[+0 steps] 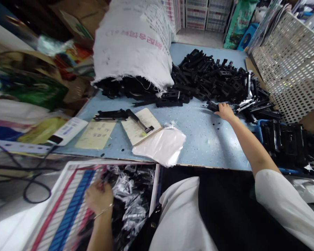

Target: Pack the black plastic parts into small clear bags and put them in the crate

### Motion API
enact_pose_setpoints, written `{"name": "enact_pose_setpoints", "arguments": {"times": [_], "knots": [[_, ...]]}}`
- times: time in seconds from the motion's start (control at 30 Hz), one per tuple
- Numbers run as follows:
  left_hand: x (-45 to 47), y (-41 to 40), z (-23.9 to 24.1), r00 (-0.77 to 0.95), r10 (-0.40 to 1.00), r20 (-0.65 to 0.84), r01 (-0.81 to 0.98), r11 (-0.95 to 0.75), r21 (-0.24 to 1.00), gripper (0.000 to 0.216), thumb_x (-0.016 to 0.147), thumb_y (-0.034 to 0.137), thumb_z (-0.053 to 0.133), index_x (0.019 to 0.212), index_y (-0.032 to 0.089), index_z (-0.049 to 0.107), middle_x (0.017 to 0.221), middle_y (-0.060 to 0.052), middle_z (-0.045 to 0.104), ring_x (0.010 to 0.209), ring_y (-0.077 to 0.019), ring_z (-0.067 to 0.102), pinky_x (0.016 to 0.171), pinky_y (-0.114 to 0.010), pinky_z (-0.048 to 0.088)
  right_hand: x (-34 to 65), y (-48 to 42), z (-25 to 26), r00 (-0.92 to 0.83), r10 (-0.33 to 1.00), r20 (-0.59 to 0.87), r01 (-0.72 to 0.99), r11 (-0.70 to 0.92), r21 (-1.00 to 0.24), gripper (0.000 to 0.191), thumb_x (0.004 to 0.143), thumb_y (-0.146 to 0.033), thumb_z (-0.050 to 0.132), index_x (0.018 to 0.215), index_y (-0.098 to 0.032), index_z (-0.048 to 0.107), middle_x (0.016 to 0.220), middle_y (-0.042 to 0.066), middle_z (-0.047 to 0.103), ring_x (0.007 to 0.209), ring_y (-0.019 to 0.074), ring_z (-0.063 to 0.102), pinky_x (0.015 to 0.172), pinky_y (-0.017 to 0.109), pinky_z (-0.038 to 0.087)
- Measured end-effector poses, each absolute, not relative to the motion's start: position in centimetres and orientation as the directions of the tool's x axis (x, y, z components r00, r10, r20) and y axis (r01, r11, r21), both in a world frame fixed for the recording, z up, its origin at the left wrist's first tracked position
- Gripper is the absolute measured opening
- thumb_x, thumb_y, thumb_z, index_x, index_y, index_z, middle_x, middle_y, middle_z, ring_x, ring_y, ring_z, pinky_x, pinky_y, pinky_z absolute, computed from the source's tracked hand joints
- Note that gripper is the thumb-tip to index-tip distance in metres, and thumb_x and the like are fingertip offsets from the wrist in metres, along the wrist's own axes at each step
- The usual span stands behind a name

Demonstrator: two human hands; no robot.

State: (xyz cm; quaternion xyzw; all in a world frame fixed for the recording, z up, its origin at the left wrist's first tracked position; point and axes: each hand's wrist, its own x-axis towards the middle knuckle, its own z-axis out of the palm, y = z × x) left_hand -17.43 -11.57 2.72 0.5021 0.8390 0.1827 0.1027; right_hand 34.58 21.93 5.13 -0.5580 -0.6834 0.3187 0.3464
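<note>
My right hand (225,111) reaches across the blue table (204,136) and closes on a black plastic part (212,106) at the near edge of a big heap of black plastic parts (211,80). My left hand (98,197) is low at the left, inside a striped woven bag (65,209) holding several clear-wrapped black parts (131,195). Its fingers are curled over the contents; what they hold is hidden.
A white woven sack (133,42) lies on the table spilling black parts. Nearer me lie a stack of clear plastic bags (159,144), a wooden board (141,125) with a black part on it and paper cards. A perforated white panel (290,62) stands at right above a bin of parts (285,143).
</note>
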Motion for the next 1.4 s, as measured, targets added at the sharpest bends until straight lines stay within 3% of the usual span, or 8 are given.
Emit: {"name": "enact_pose_setpoints", "arguments": {"times": [0.07,0.23,0.5,0.63,0.73,1.0,1.23,1.4], "knots": [[-14.5,-8.6,2.9,-0.538,0.831,0.141,0.737,0.382,0.558,0.033,0.088,0.040,0.051,0.110,0.020,0.065,0.097,-0.013,0.069,0.100,-0.0403,0.065,0.090,-0.063,0.053,31.9,19.2,5.3,-0.164,0.986,0.015,0.499,0.097,-0.861,0.029,0.081,-0.053,0.069,0.083,-0.027,0.056,0.086,0.002,0.063,0.100,0.0255,0.059,0.099,0.049,0.046],[0.4,0.4,5.5,-0.038,0.999,0.027,0.191,-0.020,0.981,0.064,0.084,0.054,0.062,0.136,0.021,0.048,0.137,-0.015,0.058,0.122,-0.0278,0.060,0.100,-0.045,0.053,24.0,7.7,5.2,-0.230,0.972,0.037,0.386,0.127,-0.914,0.046,0.084,-0.048,0.069,0.119,-0.023,0.053,0.107,0.005,0.062,0.096,0.0228,0.061,0.089,0.042,0.053],[10.2,2.5,8.0,0.463,0.809,-0.363,-0.471,0.571,0.672,0.054,0.075,0.059,0.076,0.105,0.017,0.060,0.079,0.000,0.060,0.058,-0.0096,0.058,0.049,-0.022,0.047,28.9,2.6,7.9,-0.259,0.877,0.405,0.661,0.466,-0.587,0.047,0.094,-0.062,0.050,0.118,-0.022,0.060,0.115,0.014,0.054,0.115,0.0307,0.050,0.103,0.052,0.042],[11.9,1.4,8.8,0.756,0.503,-0.419,-0.373,0.857,0.356,0.041,0.084,0.055,0.068,0.097,0.017,0.061,0.073,-0.001,0.058,0.051,-0.0081,0.053,0.041,-0.017,0.040,31.5,5.9,8.4,-0.486,0.847,0.214,0.747,0.530,-0.403,0.048,0.086,-0.071,0.056,0.086,-0.023,0.065,0.087,0.008,0.057,0.089,0.0253,0.050,0.092,0.046,0.043],[13.8,1.6,8.9,0.688,0.527,-0.498,-0.432,0.850,0.303,0.038,0.089,0.055,0.061,0.093,0.017,0.060,0.068,0.000,0.058,0.048,-0.0083,0.052,0.039,-0.017,0.039,31.1,7.2,8.8,-0.495,0.859,0.131,0.801,0.510,-0.314,0.054,0.092,-0.070,0.047,0.069,-0.023,0.057,0.073,0.005,0.050,0.077,0.0203,0.046,0.084,0.040,0.041],[12.8,4.2,8.2,0.378,0.729,-0.571,-0.578,0.667,0.469,0.048,0.085,0.060,0.065,0.101,0.014,0.063,0.067,0.002,0.060,0.053,-0.0093,0.059,0.051,-0.020,0.049,28.5,1.8,7.9,-0.552,0.508,0.661,0.662,0.749,-0.022,0.062,0.102,-0.063,0.023,0.090,-0.019,0.065,0.089,0.008,0.060,0.085,0.0224,0.047,0.080,0.040,0.033],[13.3,2.5,4.4,-0.022,0.919,-0.393,-0.225,0.379,0.898,0.051,0.081,0.057,0.071,0.111,0.018,0.057,0.097,-0.005,0.070,0.087,-0.0170,0.068,0.084,-0.030,0.053,28.8,2.4,5.6,-0.737,0.522,0.431,0.548,0.833,-0.072,0.038,0.102,-0.043,0.046,0.074,-0.022,0.062,0.073,0.003,0.058,0.078,0.0191,0.049,0.077,0.037,0.034],[12.1,3.6,-0.5,0.002,1.000,0.004,0.402,-0.005,0.916,0.042,0.092,0.046,0.058,0.122,0.017,0.058,0.127,-0.015,0.062,0.126,-0.0287,0.055,0.112,-0.050,0.039,36.5,9.5,4.8,-0.415,0.869,0.270,0.879,0.460,-0.129,0.032,0.098,-0.008,0.041,0.117,-0.018,0.065,0.129,0.014,0.063,0.122,0.0258,0.048,0.101,0.045,0.032]]}}
